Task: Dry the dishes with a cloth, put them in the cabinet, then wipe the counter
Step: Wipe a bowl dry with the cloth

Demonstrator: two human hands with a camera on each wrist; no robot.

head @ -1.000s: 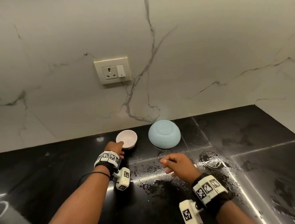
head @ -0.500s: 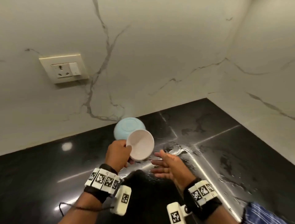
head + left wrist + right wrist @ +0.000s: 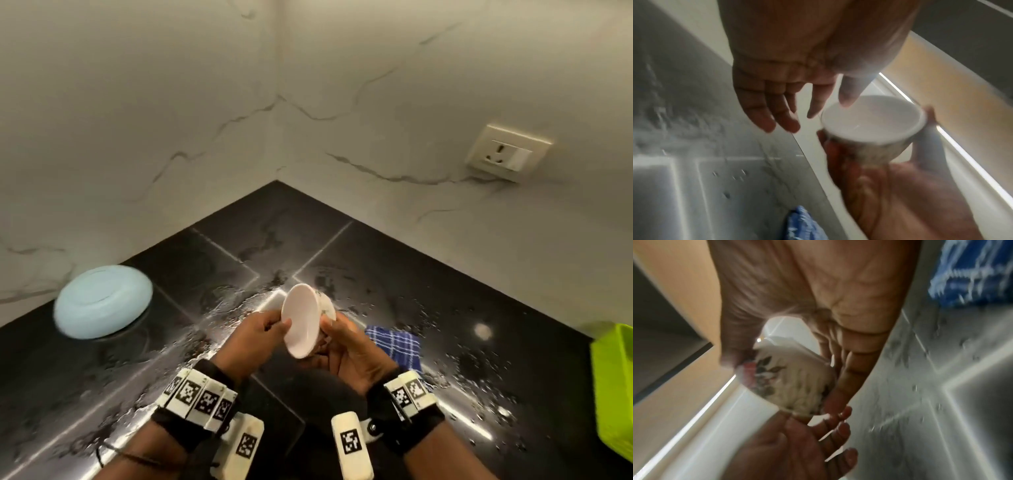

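Observation:
A small white bowl [image 3: 303, 318] with a flower pattern outside is held tilted above the wet black counter [image 3: 376, 267]. My right hand [image 3: 334, 329] cups it from behind, thumb and fingers curled round its wall [image 3: 789, 382]. My left hand [image 3: 274, 325] has its thumb on the rim [image 3: 871, 118], and its other fingers [image 3: 777, 120] are straight and apart from the bowl. A pale blue bowl [image 3: 102, 301] lies upside down at the left by the wall. A blue checked cloth [image 3: 397, 342] lies on the counter just right of my right hand.
Water drops and puddles cover the counter around the hands. A lime green bin [image 3: 613, 387] stands at the right edge. Marble walls meet in a corner behind, with a socket [image 3: 507, 152] on the right wall.
My left hand lifted the small bowl off the counter and carried it right to my right hand, which now grips it. The view swung right, bringing the cloth and bin into sight.

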